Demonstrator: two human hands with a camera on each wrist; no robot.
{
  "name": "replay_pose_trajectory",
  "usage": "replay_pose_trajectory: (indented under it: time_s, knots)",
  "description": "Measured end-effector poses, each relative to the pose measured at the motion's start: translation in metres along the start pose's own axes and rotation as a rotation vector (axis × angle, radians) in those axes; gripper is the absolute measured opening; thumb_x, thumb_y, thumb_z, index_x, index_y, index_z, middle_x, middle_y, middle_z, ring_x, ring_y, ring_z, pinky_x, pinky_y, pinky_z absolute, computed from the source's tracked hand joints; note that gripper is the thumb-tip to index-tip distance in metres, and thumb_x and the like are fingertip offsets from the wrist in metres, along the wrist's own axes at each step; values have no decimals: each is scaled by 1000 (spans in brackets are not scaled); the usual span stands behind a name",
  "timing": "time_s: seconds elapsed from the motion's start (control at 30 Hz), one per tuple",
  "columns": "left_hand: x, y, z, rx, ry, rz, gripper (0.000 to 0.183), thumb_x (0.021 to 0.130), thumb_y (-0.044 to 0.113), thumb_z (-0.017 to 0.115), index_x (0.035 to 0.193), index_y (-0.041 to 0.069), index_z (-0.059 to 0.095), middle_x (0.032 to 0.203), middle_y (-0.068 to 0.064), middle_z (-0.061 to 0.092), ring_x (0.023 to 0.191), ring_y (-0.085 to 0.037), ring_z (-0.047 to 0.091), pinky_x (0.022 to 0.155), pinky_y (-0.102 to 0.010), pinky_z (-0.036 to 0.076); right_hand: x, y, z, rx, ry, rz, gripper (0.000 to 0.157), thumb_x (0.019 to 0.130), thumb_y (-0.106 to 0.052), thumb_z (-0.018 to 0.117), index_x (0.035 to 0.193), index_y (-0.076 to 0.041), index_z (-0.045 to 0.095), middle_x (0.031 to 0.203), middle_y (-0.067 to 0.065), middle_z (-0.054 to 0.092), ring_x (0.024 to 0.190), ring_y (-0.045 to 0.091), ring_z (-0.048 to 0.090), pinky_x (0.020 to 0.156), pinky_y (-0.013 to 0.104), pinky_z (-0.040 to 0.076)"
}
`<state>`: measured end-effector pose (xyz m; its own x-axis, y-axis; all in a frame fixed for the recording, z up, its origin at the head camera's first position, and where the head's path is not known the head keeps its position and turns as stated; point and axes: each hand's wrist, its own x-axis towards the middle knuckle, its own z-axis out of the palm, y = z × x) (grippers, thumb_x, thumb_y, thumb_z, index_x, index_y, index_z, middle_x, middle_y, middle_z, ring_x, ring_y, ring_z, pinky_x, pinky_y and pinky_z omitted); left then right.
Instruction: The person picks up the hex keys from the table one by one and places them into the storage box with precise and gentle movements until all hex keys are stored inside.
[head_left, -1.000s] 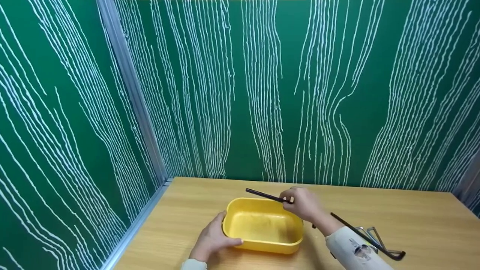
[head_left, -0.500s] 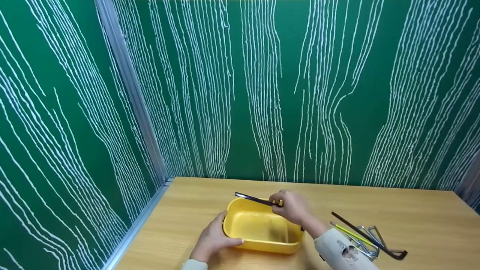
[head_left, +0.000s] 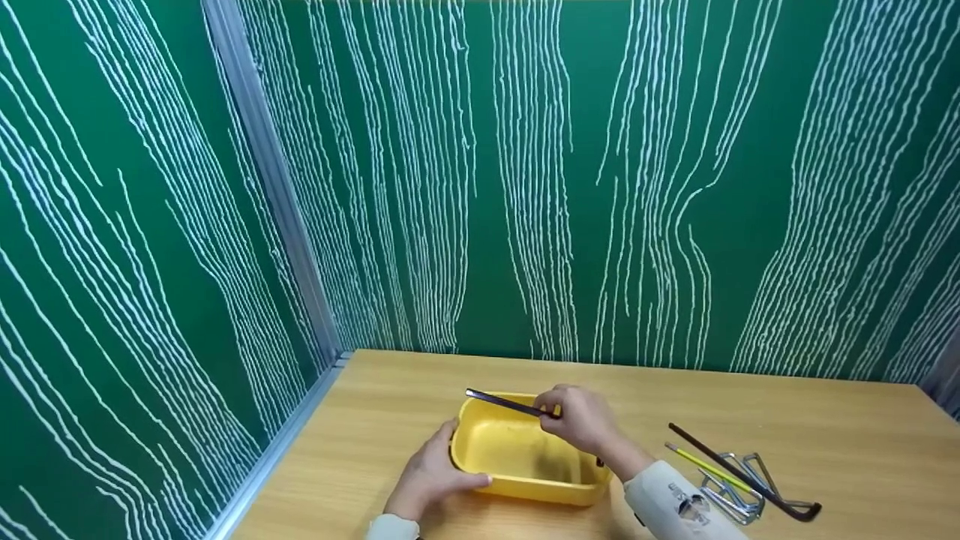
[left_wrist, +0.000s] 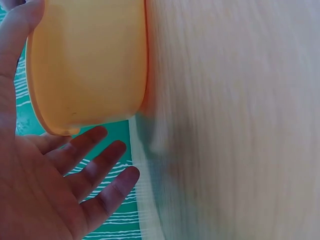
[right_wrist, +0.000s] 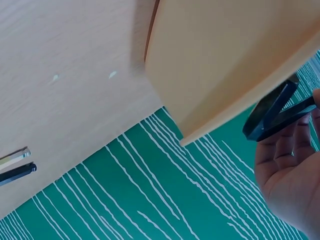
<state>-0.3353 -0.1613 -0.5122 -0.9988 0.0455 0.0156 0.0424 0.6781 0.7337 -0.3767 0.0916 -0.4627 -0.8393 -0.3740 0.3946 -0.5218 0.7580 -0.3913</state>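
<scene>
At the near left corner of the single yellow box (head_left: 540,492), which sits on the table (head_left: 390,382), the left hand (head_left: 433,472) grips it, thumb on the near rim. To the right lie one yellow rod (head_left: 705,465), one bent dark rod (head_left: 739,472) and some metal loops (head_left: 767,477), too tangled to count. Over the box's far side, the right hand (head_left: 581,418) pinches a second dark rod (head_left: 504,401). Beyond stand two green walls (head_left: 484,300).

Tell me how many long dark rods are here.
2 visible: one dark rod in the right hand over the yellow box, another long rod lying across silver pieces on the table. More could be hidden.
</scene>
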Motion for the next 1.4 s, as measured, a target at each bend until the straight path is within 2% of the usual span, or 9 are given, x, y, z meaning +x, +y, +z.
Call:
replay_pose_trajectory:
  time_s: [0.23, 0.4, 0.63, 0.9, 1.1, 1.4]
  knots:
    - [-2, -2, 0, 3, 14, 64, 115, 38, 63, 76, 135, 22, 29, 128, 1, 46, 108, -14, 46, 97, -43, 33, -2, 2, 11, -14, -12, -1, 8, 72, -24, 67, 79, -27, 67, 71, -15, 53, 63, 7, 46, 59, 24, 39]
    - [-2, -2, 0, -13, 4, 44, 113, 40, 59, 77, 135, 23, 28, 129, 1, 46, 108, -15, 46, 98, -44, 32, -4, 3, 17, -14, -41, 9, 8, 73, -24, 66, 80, -28, 66, 70, -14, 52, 63, 8, 45, 58, 23, 39]
    - [-1, -2, 0, 16, 5, 38, 115, 37, 64, 75, 134, 24, 29, 128, 0, 47, 106, -16, 48, 96, -43, 34, -3, 4, 23, -72, -75, -7, 9, 71, -25, 68, 80, -27, 67, 69, -15, 53, 63, 7, 45, 59, 23, 40]
    - [0, -2, 2, -1, -13, 4, 115, 36, 64, 75, 134, 26, 28, 129, 2, 46, 106, -14, 47, 98, -45, 32, -6, 7, 31, -56, -96, -47, 8, 72, -24, 66, 80, -26, 67, 71, -13, 55, 63, 6, 45, 56, 22, 38]
    - [-1, -3, 2, 1, -1, 1, 116, 35, 65, 75, 134, 25, 29, 129, 0, 45, 106, -15, 47, 98, -45, 32, -6, 10, 33, -25, -128, -36, 8, 74, -23, 66, 81, -25, 67, 70, -13, 54, 63, 7, 45, 56, 22, 37]
    - [1, -3, 1, -4, -1, -9, 118, 34, 65, 75, 135, 25, 28, 132, 0, 43, 111, -16, 44, 99, -47, 29, -7, 16, 39, -45, -147, -28, 8, 73, -24, 66, 81, -26, 67, 68, -13, 53, 63, 7, 44, 56, 23, 35]
